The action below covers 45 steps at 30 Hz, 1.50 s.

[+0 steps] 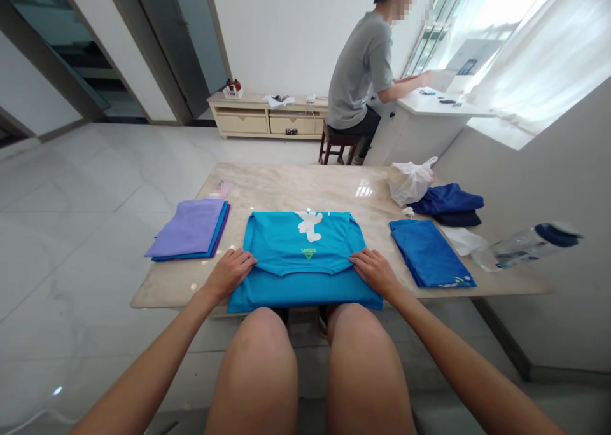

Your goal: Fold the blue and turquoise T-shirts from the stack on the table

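A turquoise T-shirt with a white print and a small green logo lies partly folded at the front edge of the table. Its upper layer is doubled over toward me, and the neckline edge rests on the lower layer. My left hand pinches the left corner of that upper layer. At the right corner, my right hand grips the same layer, fingers closed on the cloth. Left of the shirt is a stack of folded purple and blue clothes. A folded blue garment lies to its right.
On the marble-look table, a white plastic bag, dark blue clothes and a clear water bottle stand at the right. Beyond, a person in a grey shirt sits on a stool at a white desk.
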### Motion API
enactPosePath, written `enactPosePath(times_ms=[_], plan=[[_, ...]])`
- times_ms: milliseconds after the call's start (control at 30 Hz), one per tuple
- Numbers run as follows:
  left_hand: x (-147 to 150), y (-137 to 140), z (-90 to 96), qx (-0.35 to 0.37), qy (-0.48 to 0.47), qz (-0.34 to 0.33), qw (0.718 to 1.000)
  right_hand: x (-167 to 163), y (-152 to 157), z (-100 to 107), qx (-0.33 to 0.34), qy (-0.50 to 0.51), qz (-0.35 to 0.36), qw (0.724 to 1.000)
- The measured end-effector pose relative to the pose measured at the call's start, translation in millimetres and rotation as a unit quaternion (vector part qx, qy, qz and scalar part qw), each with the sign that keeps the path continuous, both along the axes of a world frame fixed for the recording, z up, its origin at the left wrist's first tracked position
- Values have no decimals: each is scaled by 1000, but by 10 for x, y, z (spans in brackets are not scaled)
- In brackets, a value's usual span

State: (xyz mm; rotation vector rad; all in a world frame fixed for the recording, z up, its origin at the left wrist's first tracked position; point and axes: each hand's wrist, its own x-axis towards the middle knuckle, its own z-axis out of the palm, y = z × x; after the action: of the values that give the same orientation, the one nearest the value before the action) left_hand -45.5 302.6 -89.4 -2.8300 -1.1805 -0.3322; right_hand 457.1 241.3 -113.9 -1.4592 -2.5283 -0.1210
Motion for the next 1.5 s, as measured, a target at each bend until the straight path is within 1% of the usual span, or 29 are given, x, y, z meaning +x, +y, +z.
enactPosePath(times_ms=[100, 167, 233, 333, 400, 467, 533, 600, 667, 733, 767, 833, 900, 933, 967, 1000, 1067, 1133, 1267, 1367, 1433, 1500], plan=[[0, 102, 59, 26, 2, -29, 999, 39, 60, 22, 36, -2, 29, 999], [19, 160, 178, 55, -2, -42, 998, 66, 112, 111, 75, 6, 45, 996], [52, 171, 345, 86, -13, -46, 995, 81, 142, 260, 111, 14, 52, 992], [100, 52, 576, 116, -38, -38, 992, 86, 85, 511, 148, 26, 35, 988], [116, -102, 633, 121, -49, -32, 991, 91, -31, 606, 160, 32, 22, 986], [115, -263, 586, 107, -46, -46, 992, 106, -179, 600, 150, 25, 31, 988], [103, -391, 470, 79, -34, -70, 994, 121, -324, 512, 123, 12, 59, 991], [81, -475, 354, 54, -29, -79, 995, 125, -449, 403, 101, 12, 73, 992], [47, -531, 287, 43, -31, -61, 997, 112, -556, 332, 102, 24, 52, 993], [1, -578, 277, 36, -26, -34, 998, 94, -652, 324, 104, 30, 29, 994], [-24, -602, 287, 24, -21, -28, 999, 89, -697, 342, 94, 28, 32, 995], [-69, -645, 314, -27, -12, -40, 999, 91, -769, 402, 36, 22, 63, 997], [-78, -663, 331, -98, -19, -55, 993, 99, -796, 472, -30, 26, 86, 996], [-58, -657, 332, -127, -33, -49, 990, 95, -785, 501, -48, 35, 81, 995], [-17, -638, 324, -145, -54, -31, 987, 80, -754, 521, -53, 48, 63, 995], [47, -609, 307, -152, -75, -4, 986, 49, -706, 528, -47, 62, 38, 996], [235, -532, 235, -141, -101, 59, 983, -67, -570, 482, -29, 86, -24, 996], [469, -459, 107, -120, -93, 122, 981, -243, -419, 345, -32, 94, -89, 991], [859, -391, -222, -99, -50, 232, 966, -580, -214, -95, -70, 73, -192, 976], [962, -331, -370, -78, -42, 258, 962, -662, -122, -340, -56, 59, -218, 973], [965, -235, -391, -70, -40, 255, 964, -643, -34, -401, -43, 53, -216, 974], [957, -89, -373, -69, -37, 249, 965, -606, 99, -404, -39, 48, -215, 975]])
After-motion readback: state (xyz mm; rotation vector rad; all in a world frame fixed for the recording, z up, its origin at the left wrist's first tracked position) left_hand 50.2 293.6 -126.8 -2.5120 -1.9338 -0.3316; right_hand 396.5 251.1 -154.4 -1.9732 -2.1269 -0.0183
